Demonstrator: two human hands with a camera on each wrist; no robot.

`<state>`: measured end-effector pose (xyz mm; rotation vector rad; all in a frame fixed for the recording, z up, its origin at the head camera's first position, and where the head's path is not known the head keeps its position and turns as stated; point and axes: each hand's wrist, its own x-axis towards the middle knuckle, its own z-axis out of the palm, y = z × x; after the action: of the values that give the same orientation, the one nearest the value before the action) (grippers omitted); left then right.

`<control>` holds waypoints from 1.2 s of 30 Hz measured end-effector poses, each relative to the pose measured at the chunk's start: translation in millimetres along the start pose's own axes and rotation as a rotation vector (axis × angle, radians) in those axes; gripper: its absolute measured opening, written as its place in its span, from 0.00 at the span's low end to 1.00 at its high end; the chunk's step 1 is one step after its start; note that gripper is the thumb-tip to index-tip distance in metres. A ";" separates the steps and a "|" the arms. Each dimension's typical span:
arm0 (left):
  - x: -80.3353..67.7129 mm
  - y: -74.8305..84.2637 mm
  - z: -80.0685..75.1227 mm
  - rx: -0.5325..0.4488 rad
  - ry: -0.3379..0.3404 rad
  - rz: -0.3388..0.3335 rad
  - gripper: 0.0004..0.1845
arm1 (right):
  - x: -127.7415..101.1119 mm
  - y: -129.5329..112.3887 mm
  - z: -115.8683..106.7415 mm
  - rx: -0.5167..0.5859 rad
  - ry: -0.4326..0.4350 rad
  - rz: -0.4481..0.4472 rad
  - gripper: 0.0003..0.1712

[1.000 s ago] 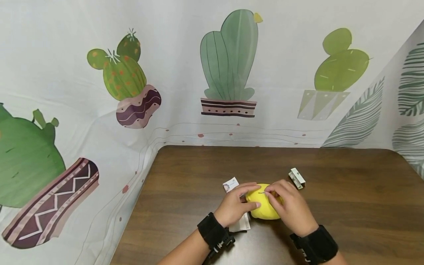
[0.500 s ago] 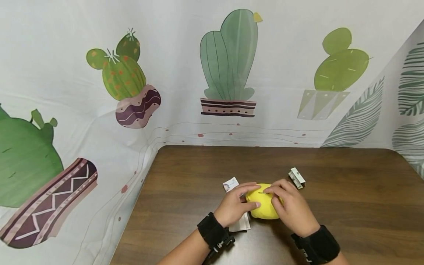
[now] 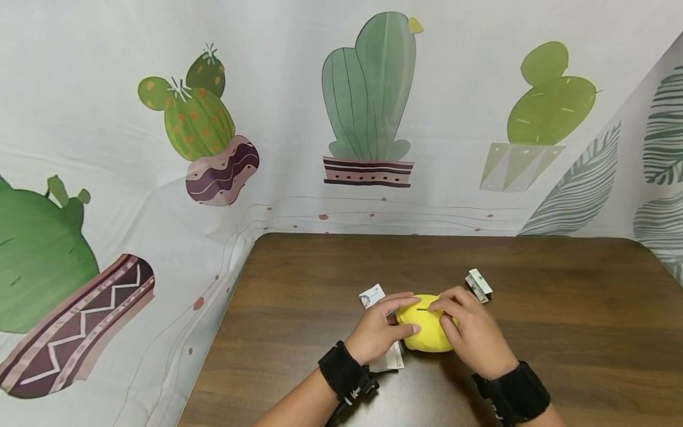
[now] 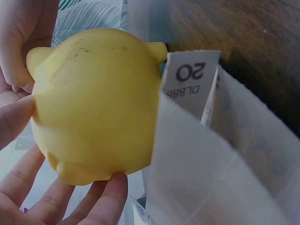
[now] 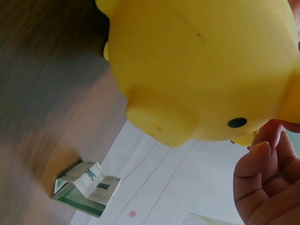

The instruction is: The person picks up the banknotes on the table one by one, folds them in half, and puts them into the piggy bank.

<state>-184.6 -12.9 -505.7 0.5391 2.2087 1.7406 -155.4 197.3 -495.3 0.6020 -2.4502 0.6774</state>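
Note:
A yellow piggy bank stands on the brown table, near its front. My left hand grips its left side, thumb in front and fingers over the top. My right hand curls over its right side, fingertips at the dark slot on top. In the left wrist view the piggy bank fills the frame, with fingers under it and a folded note marked 20 beside it. From the right wrist I see the bank and curled fingers.
A folded note lies just left of the bank, another folded green note just right of it. A third paper lies under my left wrist. A cactus-print cloth hangs behind and to the left.
Both hands stay on the piggy bank. The right fingertips have shifted slightly at the slot, and the thin pale sliver seen there earlier is gone.

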 end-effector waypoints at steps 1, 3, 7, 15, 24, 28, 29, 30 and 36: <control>0.2 0.0 0.0 0.000 0.000 0.000 0.24 | 0.2 -0.1 -0.2 -0.002 0.002 0.003 0.13; 0.7 -0.4 0.3 -0.001 0.002 0.000 0.24 | 0.5 -0.1 -0.6 -0.006 0.006 0.010 0.12; 1.2 -0.6 0.8 -0.001 0.004 -0.001 0.24 | 0.5 -0.2 -1.2 -0.005 0.007 0.019 0.11; 0.4 0.0 1.3 0.006 0.008 -0.004 0.24 | -0.1 0.2 -1.8 0.012 0.006 0.026 0.10; -0.4 1.2 2.3 -0.013 0.009 0.003 0.24 | 1.2 6.6 -9.0 0.056 0.075 0.047 0.11; -0.6 0.8 2.7 -0.025 0.011 0.001 0.25 | 2.2 11.5 -13.7 0.072 0.103 0.100 0.11; -0.7 0.5 2.7 -0.025 0.012 0.001 0.25 | 2.4 12.8 -14.7 0.070 0.106 0.116 0.11; -0.9 0.5 2.6 -0.021 0.014 -0.002 0.25 | 2.4 14.3 -15.8 0.066 0.111 0.130 0.12; -1.3 1.7 2.0 -0.008 0.020 -0.014 0.25 | 2.0 25.6 -21.1 0.063 0.119 0.205 0.12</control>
<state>-182.4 -11.4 -504.5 0.5048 2.2129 1.7548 -163.0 228.7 -487.2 0.3255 -2.4064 0.8487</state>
